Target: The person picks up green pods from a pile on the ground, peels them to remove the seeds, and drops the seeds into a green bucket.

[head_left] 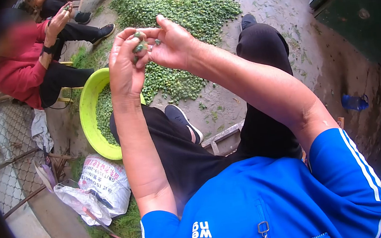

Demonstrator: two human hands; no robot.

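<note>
Both of my hands are raised close together above the pile of small green fruits (173, 8). My left hand (127, 63) has its fingers curled round several green fruits (139, 47). Beside it on the right, my right hand (170, 43) reaches in with its fingertips bent toward the same fruits, its thumb pointing up. One small green fruit (158, 42) shows at its fingers. Below my left forearm stands a yellow-green basin (88, 119) with more green fruits inside.
A person in red (21, 77) sits at the upper left, hands raised. A white printed sack (106, 180) lies on green sprigs (129, 224) at the lower left, near wire mesh (8, 144). A blue bottle (354, 102) and dark green metal box (352, 16) are at the right.
</note>
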